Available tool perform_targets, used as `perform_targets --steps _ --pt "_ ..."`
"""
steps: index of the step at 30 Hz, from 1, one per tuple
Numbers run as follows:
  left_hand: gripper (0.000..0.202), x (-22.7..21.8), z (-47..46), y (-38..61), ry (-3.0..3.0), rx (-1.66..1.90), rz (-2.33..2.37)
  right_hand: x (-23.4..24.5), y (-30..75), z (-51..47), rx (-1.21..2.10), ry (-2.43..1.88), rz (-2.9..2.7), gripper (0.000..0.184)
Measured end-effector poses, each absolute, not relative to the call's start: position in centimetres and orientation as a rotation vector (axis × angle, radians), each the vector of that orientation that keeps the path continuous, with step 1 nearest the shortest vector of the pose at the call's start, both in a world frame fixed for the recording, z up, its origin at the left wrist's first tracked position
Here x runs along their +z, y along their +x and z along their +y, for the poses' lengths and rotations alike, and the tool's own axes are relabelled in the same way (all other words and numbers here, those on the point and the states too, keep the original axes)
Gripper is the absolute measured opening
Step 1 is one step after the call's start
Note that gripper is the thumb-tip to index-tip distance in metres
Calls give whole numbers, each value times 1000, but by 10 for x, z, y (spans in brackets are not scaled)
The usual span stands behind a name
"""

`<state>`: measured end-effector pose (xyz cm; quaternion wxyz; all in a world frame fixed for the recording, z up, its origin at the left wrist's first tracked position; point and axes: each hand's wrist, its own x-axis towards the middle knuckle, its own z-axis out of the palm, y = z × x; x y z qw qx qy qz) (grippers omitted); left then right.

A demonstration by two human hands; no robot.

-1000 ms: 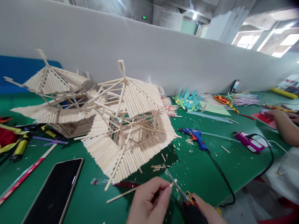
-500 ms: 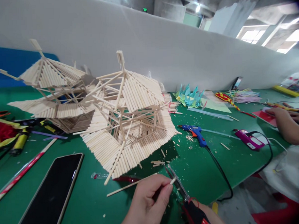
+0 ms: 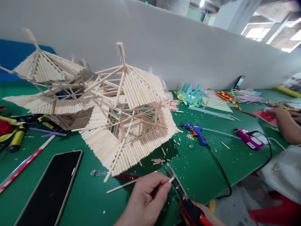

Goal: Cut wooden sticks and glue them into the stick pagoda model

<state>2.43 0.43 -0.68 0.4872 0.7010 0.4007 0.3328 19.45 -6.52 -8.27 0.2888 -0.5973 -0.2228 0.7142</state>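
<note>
My left hand (image 3: 147, 200) pinches a short wooden stick (image 3: 171, 180) between thumb and fingers near the table's front edge. Its tip lies between the open blades of the scissors (image 3: 177, 186). My right hand (image 3: 210, 219) is mostly hidden at the bottom edge and grips the scissors' black and red handles. Just behind stands a tilted pavilion model (image 3: 127, 117) made of wooden sticks. A longer loose stick (image 3: 123, 185) lies on the green table (image 3: 89, 201) left of my hand.
A second stick pavilion (image 3: 48, 87) stands at the left. A black phone (image 3: 48, 192) lies front left. A blue glue gun (image 3: 197, 133) with its black cord and a pink glue gun (image 3: 249, 139) lie to the right. Another person's arm (image 3: 288, 126) rests far right. Stick offcuts litter the table.
The view has tipped slightly, so everything sits a little higher and further left. The scissors blades have come round the stick tip. My left hand keeps its pinch.
</note>
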Motion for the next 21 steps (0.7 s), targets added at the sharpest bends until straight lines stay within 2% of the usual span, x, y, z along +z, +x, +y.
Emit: perform_targets --steps 4,9,11,15,21 --pt "19 -10 2 26 1794 898 962 -64 210 -65 1801 -1666 -811 39" --pt "11 -20 -1 29 2131 1179 936 -38 221 -64 1553 -1836 -1349 50" --pt "13 -23 0 29 2337 1248 907 -32 220 -63 1539 -1788 -1462 47" --pt "17 -24 5 28 2692 1380 795 -26 215 -60 1576 -1696 -1537 35" --pt "19 -24 10 25 2757 1374 705 -27 210 -58 1553 -1680 -1564 35"
